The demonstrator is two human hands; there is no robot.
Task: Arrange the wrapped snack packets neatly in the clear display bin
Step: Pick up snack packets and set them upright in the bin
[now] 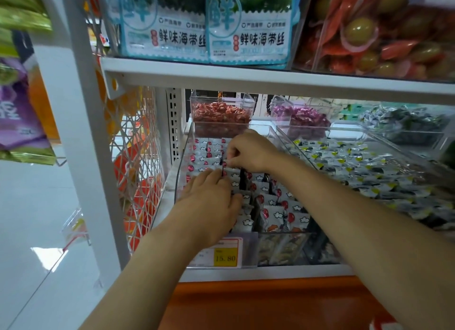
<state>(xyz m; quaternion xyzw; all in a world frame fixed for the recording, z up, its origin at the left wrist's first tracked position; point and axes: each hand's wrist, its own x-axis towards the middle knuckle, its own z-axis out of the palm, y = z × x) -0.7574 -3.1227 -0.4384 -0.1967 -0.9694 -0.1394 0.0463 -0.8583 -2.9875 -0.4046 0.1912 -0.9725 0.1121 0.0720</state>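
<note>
Both forearms are stretching up from the bottom edge into the clear display bin (181,167) on the lower shelf (270,272). Left hand (211,201) is lying palm down on the snack packets (273,214), fingers roughly straight and pressing on them. Right hand (248,152) is sitting further back, fingers curled, pinching the top edge of one packet just beyond the left fingertips.

Key relation I'm judging the next move on: bin's long axis is running front to back, away from me, and the front packets are standing on edge in rows along it. The pinched one is lying straight ahead of the left hand, so right hand is nearer for seating it and left is acting as the stop. Back-left packets are looking flatter and overlapped, probably needing the same treatment.

Writing: I'm reading 15.80 on the yellow price tag (225,257) at the bin front; the smaller print there is too blurred. Packets are showing red and cloud prints, no legible brand. Seaweed packs (248,34) on the shelf above are reading 鲜味海带丝
</note>
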